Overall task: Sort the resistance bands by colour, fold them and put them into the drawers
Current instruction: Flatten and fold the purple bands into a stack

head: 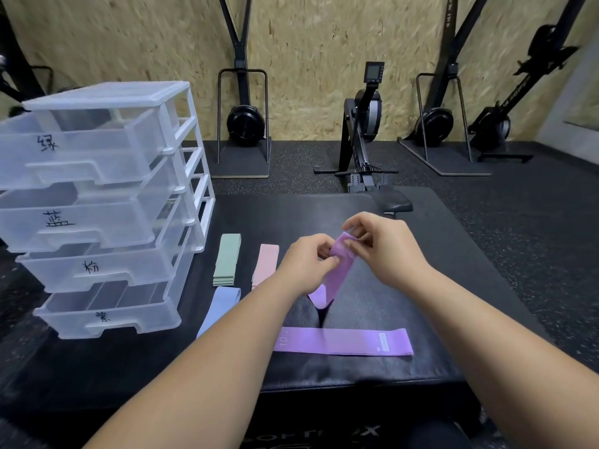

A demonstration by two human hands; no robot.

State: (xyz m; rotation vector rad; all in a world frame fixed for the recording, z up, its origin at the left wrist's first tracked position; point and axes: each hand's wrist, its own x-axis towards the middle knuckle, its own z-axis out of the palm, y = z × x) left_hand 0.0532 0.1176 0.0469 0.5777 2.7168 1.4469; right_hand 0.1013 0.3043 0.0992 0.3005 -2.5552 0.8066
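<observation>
Black padded bench (421, 254) on speckled rubber floor (518, 205); chipboard wall (308, 43), rowing machine (363, 140) behind. Clear drawer unit (107, 202) at left, drawers open. Beside it green band (227, 259), pink band (266, 262), blue band (220, 306) part-hidden by forearm. Left hand (304, 264), right hand (382, 244) both pinch lifted purple band (340, 270); second purple band (343, 341) flat below.

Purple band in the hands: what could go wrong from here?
The left hand and right hand pinch the held band only at its top; its loop hangs loose, so the fold could slip or come out crooked. The flat band lies near the front edge of the mat; a forearm might brush it off.
</observation>
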